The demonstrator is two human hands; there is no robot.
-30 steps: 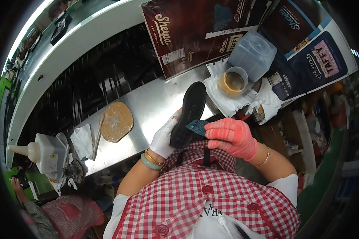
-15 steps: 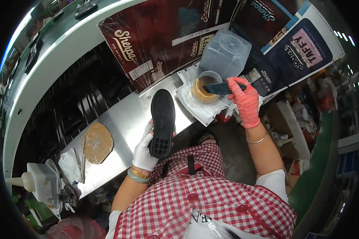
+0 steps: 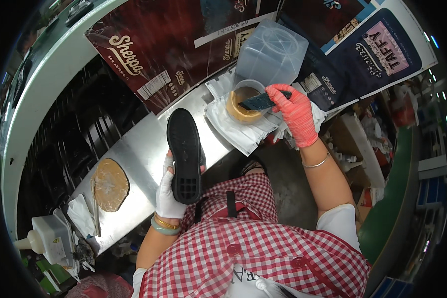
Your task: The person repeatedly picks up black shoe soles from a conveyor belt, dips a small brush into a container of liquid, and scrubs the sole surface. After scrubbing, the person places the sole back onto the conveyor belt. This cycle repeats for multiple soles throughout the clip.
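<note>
We are holding the sole (image 3: 185,155) tread-up in our left hand (image 3: 168,194), fingers closed around its heel end, above the steel bench (image 3: 134,164). Further right, our right hand (image 3: 297,115) is gripping a dark brush (image 3: 261,102) tight and dipping it into the glue pot (image 3: 244,102). We judge we are loading glue; next we are needing to bring the brush across to the sole without dripping
</note>
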